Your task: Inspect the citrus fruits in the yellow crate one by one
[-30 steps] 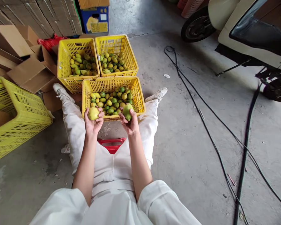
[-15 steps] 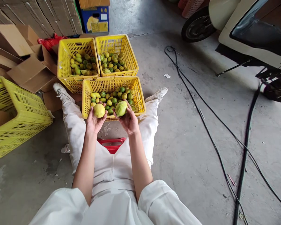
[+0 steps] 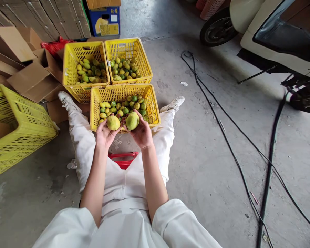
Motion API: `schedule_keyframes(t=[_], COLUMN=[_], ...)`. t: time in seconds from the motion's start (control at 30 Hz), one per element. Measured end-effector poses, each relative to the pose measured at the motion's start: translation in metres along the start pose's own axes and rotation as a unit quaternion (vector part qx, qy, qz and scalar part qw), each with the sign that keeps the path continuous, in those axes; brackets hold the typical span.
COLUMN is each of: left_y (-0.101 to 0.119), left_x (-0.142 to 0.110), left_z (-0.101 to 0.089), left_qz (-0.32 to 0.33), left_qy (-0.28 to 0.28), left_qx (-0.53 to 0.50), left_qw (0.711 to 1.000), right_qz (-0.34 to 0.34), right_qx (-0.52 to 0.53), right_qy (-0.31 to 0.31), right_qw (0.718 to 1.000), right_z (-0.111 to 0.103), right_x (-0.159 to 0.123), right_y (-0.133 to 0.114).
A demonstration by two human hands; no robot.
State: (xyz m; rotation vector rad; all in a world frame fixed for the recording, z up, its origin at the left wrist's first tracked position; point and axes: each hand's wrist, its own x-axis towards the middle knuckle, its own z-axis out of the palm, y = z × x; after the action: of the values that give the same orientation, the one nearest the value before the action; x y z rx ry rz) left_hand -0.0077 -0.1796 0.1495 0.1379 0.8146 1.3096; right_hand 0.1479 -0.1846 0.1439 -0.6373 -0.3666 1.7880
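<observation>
My left hand (image 3: pixel 105 134) is closed around a yellow lemon (image 3: pixel 113 122). Close beside it, my right hand (image 3: pixel 142 133) grips a greener lemon (image 3: pixel 132 121). Both fruits are held up over the near rim of the front yellow crate (image 3: pixel 155 112), and the fingertips of the two hands almost meet. Inside that crate lie several green and yellow lemons (image 3: pixel 120 113). Behind it stand two more yellow crates, one at the back left (image 3: pixel 67 65) and one at the back right (image 3: pixel 144 62), each with similar fruit in it.
A larger yellow-green crate (image 3: pixel 33 117) stands at the left, with open cardboard boxes (image 3: pixel 31 77) behind it. A blue printed carton (image 3: pixel 105 21) is at the back. Black cables (image 3: pixel 229 144) cross the floor at the right, near a parked scooter (image 3: pixel 260 38). Between my legs is a red stool (image 3: pixel 123 159).
The yellow lemon in my left hand has shifted right, and the greener one in my right hand has moved slightly left and turned. The two fruits are closer together.
</observation>
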Motion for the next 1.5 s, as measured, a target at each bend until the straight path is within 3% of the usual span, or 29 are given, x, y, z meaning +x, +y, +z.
schedule_keyframes(t=[0.23,0.37,0.57,0.83,1.03,1.27,1.4,1.5], left_y=[0.001,0.000,0.004,0.002,-0.004,-0.003,0.001,0.001], left_x=[0.000,0.002,-0.001,-0.001,0.003,0.001,0.000,0.001], left_z=[-0.004,-0.003,0.003,0.003,-0.001,0.000,0.002,-0.001], left_qz=[-0.010,-0.046,-0.066,-0.048,-0.051,-0.002,-0.012,-0.011], left_qy=[-0.032,0.003,0.027,-0.001,0.034,-0.017,-0.001,-0.037], left_qx=[-0.023,-0.014,-0.049,-0.059,-0.010,-0.026,-0.022,-0.030], left_qw=[0.999,0.999,0.996,0.997,0.998,1.000,1.000,0.999], right_qz=[-0.015,-0.015,-0.013,-0.008,0.019,0.015,0.000,-0.004], right_qx=[0.019,0.040,0.054,0.032,0.016,0.070,0.041,0.015], right_qy=[-0.006,0.005,0.074,0.033,0.057,0.048,0.022,0.018], right_qw=[1.000,0.999,0.996,0.999,0.998,0.996,0.999,1.000], right_z=[-0.005,-0.007,-0.001,-0.001,-0.002,0.000,-0.001,-0.003], right_x=[-0.001,0.002,0.001,-0.001,0.000,0.000,-0.003,-0.004], right_y=[0.002,0.005,-0.002,-0.001,0.005,-0.001,-0.003,-0.001])
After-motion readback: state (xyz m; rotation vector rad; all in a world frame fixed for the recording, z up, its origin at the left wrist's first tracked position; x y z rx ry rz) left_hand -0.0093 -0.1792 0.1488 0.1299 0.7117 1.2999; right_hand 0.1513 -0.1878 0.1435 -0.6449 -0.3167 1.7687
